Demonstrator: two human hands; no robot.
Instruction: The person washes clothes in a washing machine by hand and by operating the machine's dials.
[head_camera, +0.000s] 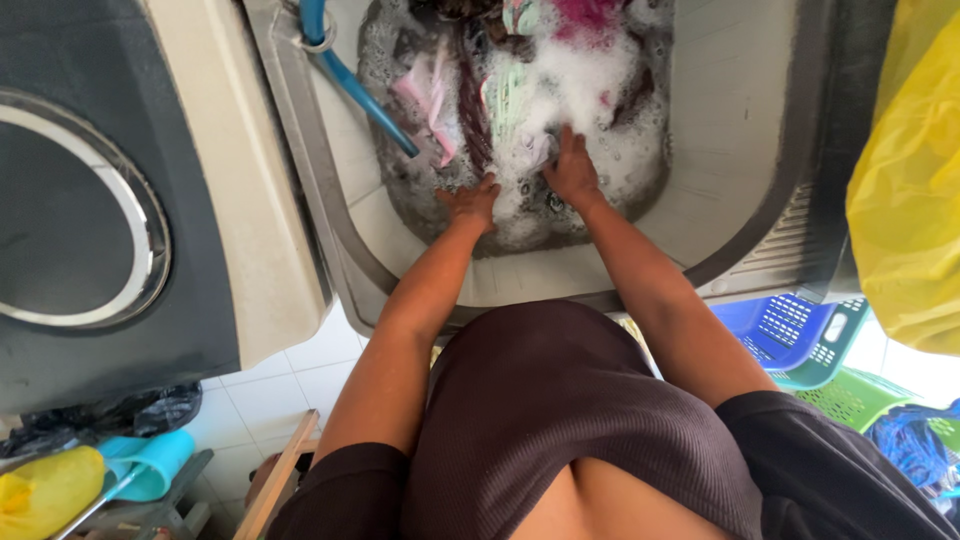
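Dark ribbed knit top (560, 400) nearest the camera, both bare arms reaching out from it into a pale plastic wash tub (740, 120). Left hand (472, 203) lies palm-down, fingers spread, on wet dark cloth at the near edge of the suds; not gripping anything. Right hand (572, 170) just beside it, fingers extended and pressed into a foamy bunch of light fabric (528, 150); fingertips are sunk in lather, so can't tell if they pinch it.

Just beyond the hands: soaked mixed laundry (520, 80) in soapy water — pink, green-striped, magenta and dark pieces under white foam (590, 75). Judgement: soft, limp, heavy with water, slippery from soap; best grabbed as a gathered bunch, not by an edge.

Left of the left hand, a blue hose (365, 95) runs down into the water. Further left, a grey machine lid with a chrome ring (90, 210). Right of the right hand, well apart: blue and green plastic baskets (800, 340), yellow plastic bag (910, 190).
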